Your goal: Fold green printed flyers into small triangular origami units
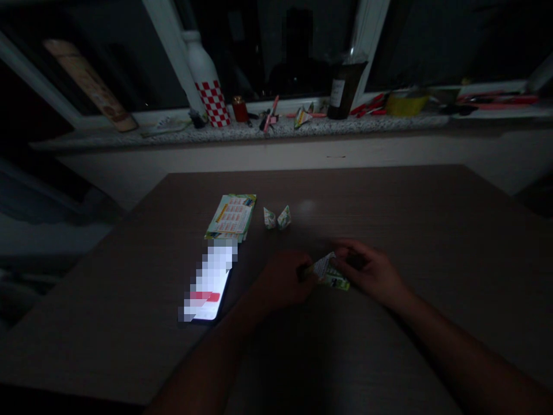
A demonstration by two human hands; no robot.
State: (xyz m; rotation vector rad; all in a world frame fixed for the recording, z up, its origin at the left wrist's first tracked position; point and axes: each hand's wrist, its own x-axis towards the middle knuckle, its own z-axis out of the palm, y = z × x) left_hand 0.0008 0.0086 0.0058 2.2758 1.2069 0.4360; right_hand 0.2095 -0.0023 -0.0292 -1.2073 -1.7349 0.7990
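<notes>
Between my hands, just above the table or on it, is a partly folded printed paper [330, 274] with a green pattern. My left hand [287, 279] is closed on its left end, fingers curled and partly in shadow. On the paper's right side, my right hand [365, 268] pinches the upper edge between thumb and fingers. Beyond them stand two small folded paper pieces [276, 218] with pointed tips. A stack of printed sheets [233, 214] lies to the left, with a lit phone [209, 288] in front of it.
The wooden table [410, 207] reaches a wall below a granite windowsill [259, 132]. Along the sill stand a red-checked white bottle [209, 83], a dark pouch [343, 89], a small orange jar [239, 109], a yellow roll [406, 105] and pens. The room is dim.
</notes>
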